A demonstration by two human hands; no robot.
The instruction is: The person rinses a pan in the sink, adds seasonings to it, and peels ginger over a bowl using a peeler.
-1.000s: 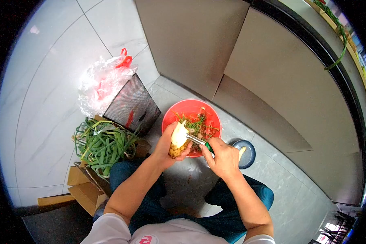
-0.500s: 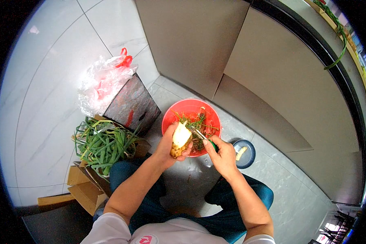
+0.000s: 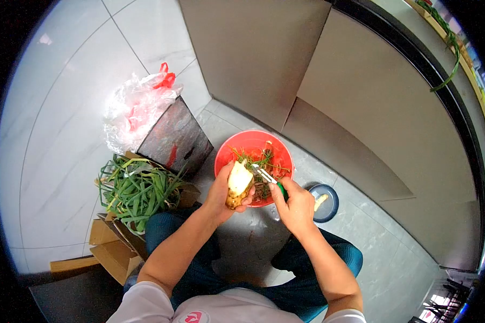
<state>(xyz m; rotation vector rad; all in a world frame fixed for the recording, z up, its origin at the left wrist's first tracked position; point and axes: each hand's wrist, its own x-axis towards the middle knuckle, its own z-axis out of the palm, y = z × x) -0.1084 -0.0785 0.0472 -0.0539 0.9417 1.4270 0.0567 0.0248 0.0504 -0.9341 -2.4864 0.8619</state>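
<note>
1. Above the near-left rim of the red basin (image 3: 253, 138), a partly peeled vegetable (image 3: 239, 184) is grasped in the left hand (image 3: 220, 192), its long axis directed toward the basin's far side.
2. Beyond the near-right rim, a green-handled peeler (image 3: 267, 176) is gripped by the right hand (image 3: 297, 207); its head is held over the basin, just right of the vegetable's upper end.
3. The vegetable's underside is hidden; blade contact cannot be made out.
</note>
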